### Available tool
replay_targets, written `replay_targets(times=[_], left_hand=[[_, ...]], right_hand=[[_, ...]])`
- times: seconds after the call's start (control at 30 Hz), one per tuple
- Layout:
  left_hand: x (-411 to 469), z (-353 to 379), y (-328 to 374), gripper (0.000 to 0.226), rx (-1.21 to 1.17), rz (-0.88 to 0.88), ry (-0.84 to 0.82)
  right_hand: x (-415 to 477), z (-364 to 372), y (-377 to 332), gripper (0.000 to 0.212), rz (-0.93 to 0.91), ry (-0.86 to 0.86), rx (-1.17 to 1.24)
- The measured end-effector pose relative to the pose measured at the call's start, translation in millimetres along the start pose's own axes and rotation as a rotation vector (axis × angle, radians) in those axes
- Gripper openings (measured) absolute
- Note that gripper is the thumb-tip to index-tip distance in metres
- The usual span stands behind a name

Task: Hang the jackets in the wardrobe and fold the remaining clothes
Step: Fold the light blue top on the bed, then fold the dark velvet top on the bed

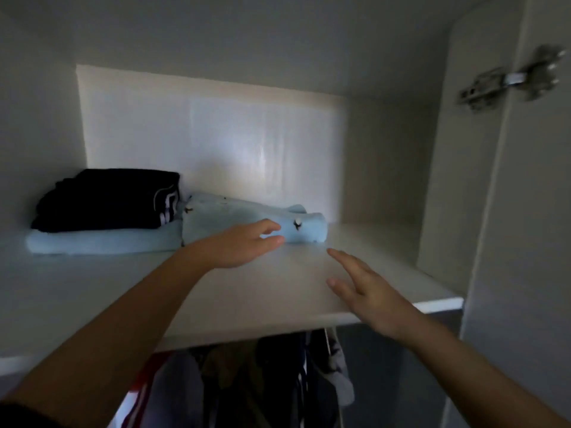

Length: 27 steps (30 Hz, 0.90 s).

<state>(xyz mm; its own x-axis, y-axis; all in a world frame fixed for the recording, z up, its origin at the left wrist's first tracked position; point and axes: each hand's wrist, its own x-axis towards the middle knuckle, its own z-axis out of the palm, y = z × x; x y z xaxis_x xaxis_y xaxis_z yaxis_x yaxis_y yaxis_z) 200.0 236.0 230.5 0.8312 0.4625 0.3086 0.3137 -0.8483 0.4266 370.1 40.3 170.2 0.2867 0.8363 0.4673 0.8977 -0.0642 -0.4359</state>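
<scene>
I am holding both bare arms out over the white wardrobe shelf board (278, 304). My left hand (244, 245) is lying at the middle of the shelf, its fingers nearly straight and loosely parted, with the fingertips (273, 227) against the front of the light blue folded garment with small dark prints (247, 214). In this dim, blurred view I cannot quite tell whether they are pressing the cloth or just brushing it, but they are not curling round it. My right hand (367, 291) is hovering at about four o'clock from the left one, close to the shelf's front edge, fingers spread wide and straight, gripping nothing, and standing apart from the blue garment.

That printed blue garment is lying on the shelf toward the back, running from the middle toward two o'clock. At nine o'clock from it, touching its left end, a plain light blue folded cloth (102, 240) is lying flat, and a black folded garment with white stripes (108, 199) is sitting on top of that cloth.

Below the shelf, at six o'clock, dark clothes (247, 381) are hanging close together, with a grey piece (340, 375) among them to the right. At two o'clock, a silver metal hinge (509, 78) is joining the white wardrobe door (540, 211) to the side wall.
</scene>
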Motion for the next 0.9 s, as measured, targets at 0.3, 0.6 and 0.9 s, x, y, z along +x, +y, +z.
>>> replay_targets(times=[0.3,0.6,0.9], left_hand=[[-239,217,200,0.027,-0.723,0.352,-0.075],[-421,361,487,0.022,-0.898,0.617,-0.673],[-578,470,728,0.011,-0.889,1.038,-1.111]], right_hand=[[-387,-71,-34,0.037,0.288,0.246,-0.074],[-756,-156,-106,0.033,1.038,0.585,-0.253],[-1009,-215,-161,0.030,1.430,1.020,-0.372]])
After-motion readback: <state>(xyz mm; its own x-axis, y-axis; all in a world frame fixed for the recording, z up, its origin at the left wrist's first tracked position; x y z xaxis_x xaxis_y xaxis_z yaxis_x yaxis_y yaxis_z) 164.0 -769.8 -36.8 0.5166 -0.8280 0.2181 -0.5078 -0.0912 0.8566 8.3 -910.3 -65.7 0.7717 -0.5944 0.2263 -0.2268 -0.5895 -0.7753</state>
